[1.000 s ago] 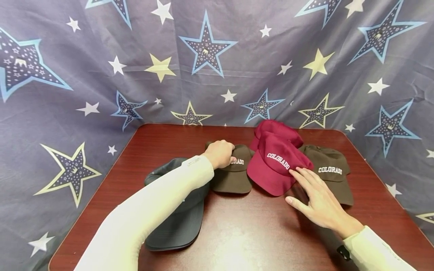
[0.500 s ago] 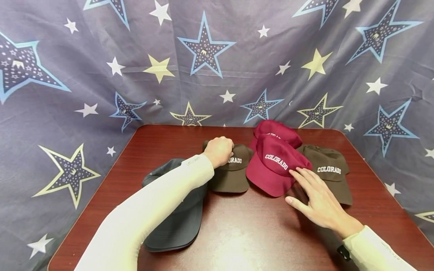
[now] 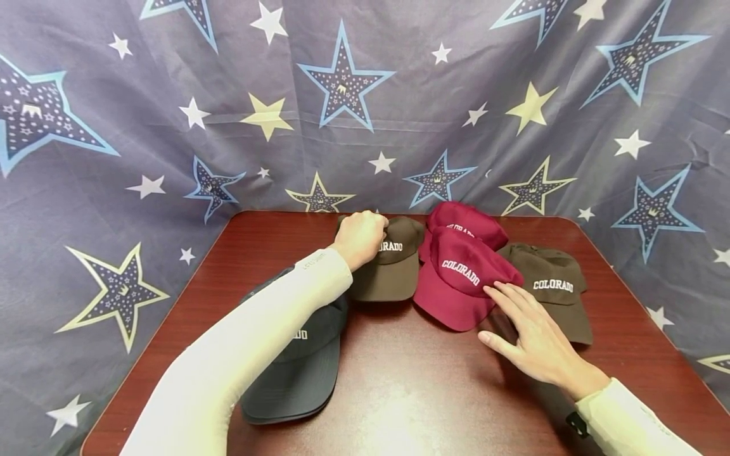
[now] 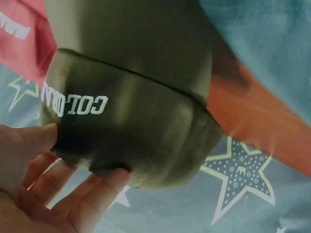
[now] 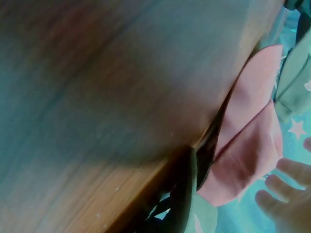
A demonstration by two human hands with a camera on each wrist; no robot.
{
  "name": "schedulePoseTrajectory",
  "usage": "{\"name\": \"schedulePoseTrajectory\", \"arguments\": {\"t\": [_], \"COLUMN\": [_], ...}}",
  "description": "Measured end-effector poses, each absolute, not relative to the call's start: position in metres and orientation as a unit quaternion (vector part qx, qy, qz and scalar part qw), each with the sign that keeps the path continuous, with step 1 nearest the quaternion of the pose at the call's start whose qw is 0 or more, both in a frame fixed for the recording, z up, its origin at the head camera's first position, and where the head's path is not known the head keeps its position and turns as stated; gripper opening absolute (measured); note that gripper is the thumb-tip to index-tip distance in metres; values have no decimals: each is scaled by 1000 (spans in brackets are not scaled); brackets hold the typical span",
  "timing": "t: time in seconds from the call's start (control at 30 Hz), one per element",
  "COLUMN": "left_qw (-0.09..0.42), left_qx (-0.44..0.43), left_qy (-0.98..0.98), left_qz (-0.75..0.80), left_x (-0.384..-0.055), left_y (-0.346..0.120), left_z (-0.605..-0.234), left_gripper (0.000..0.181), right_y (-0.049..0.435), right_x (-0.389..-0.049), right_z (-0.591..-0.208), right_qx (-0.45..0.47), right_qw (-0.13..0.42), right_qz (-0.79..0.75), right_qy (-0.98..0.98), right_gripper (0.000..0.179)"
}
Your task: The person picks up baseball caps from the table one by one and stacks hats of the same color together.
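My left hand (image 3: 360, 239) holds a brown Colorado baseball cap (image 3: 389, 280) by its crown, toward the back of the table. In the left wrist view, thumb and fingers (image 4: 87, 199) pinch the cap's fabric beside its white lettering. My right hand (image 3: 530, 335) is spread, its fingertips at or just over the side of a maroon Colorado cap (image 3: 453, 304); contact is hard to tell. Behind that one sits a second maroon cap (image 3: 470, 216), partly covered. Another brown cap (image 3: 550, 269) lies beyond my right fingers.
Under my left forearm lies a dark cap (image 3: 299, 380), partly hidden, its brim toward me; it may be more than one stacked. All the caps are on a reddish-brown table (image 3: 410, 380). A grey star-patterned cloth (image 3: 342, 152) hangs around the back and sides.
My left hand has shifted the brown cap away from me, toward the table's back edge. More of the dark cap's lettering now shows. The right hand has barely moved.
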State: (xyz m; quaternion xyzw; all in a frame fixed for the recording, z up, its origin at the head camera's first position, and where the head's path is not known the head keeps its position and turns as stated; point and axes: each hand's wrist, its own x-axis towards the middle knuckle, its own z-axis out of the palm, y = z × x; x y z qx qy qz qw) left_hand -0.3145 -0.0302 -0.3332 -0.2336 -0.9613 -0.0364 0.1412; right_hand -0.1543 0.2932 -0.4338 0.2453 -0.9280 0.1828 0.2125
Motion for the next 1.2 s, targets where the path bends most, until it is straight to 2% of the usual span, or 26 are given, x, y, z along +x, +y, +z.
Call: {"name": "schedulePoseTrajectory", "arguments": {"t": [0.23,0.5,0.83,1.2], "left_qw": [164,171,188,194], "left_qx": [-254,-303,-356,-389], "left_qy": [-952,-937,-915,-899], "left_qz": [-44,-17,13,47], "left_x": [-303,-268,-224,-192], "left_y": [-27,-17,-15,-25], "left_z": [-316,-303,-304,-311], "left_gripper": [10,10,10,8], "right_y": [292,298,301,299], "right_x": [-153,-151,-150,-151], "right_z": [-432,-431,-430,-429], "right_qx": [247,238,234,239], "right_qw": [213,218,221,224], "right_qz": [185,194,199,201], "right_qy": [-927,-926,-926,-923], "right_gripper": [81,80,78,76]}}
